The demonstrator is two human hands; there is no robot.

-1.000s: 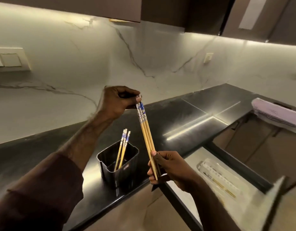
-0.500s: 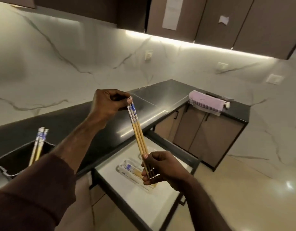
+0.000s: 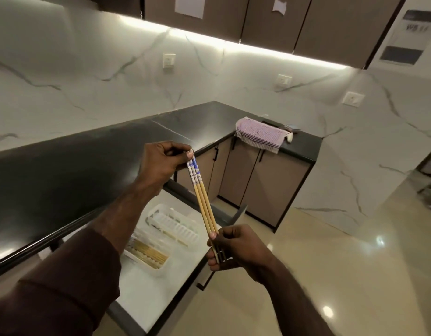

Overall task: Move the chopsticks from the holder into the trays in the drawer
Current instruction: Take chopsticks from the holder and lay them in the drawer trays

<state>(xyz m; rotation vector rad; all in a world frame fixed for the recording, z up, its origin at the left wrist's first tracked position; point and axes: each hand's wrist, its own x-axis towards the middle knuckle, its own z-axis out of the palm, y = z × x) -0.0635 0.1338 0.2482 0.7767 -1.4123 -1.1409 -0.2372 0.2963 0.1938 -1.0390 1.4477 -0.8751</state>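
Note:
Both hands hold a small bundle of wooden chopsticks [image 3: 204, 209] with blue-and-white patterned tops, slanted above the open drawer [image 3: 146, 294]. My left hand [image 3: 161, 166] pinches the patterned top ends. My right hand [image 3: 231, 251] grips the thin lower ends. Below them, in the white-bottomed drawer, lie two white plastic trays: the far tray [image 3: 175, 224] shows only ribs, and the near tray [image 3: 158, 265] has several chopsticks lying in it, partly hidden by my left forearm. The holder is out of view.
A black countertop [image 3: 76, 170] runs along the marble wall and turns a corner. A pink checked towel [image 3: 258, 134] hangs over its edge above brown cabinet doors [image 3: 265, 185]. Glossy beige floor [image 3: 343, 263] lies to the right of the drawer.
The view has swung right: the black holder with its chopsticks has left the frame, and the drawer with its trays now lies under my hands. Both hands keep their grip on the bundle.

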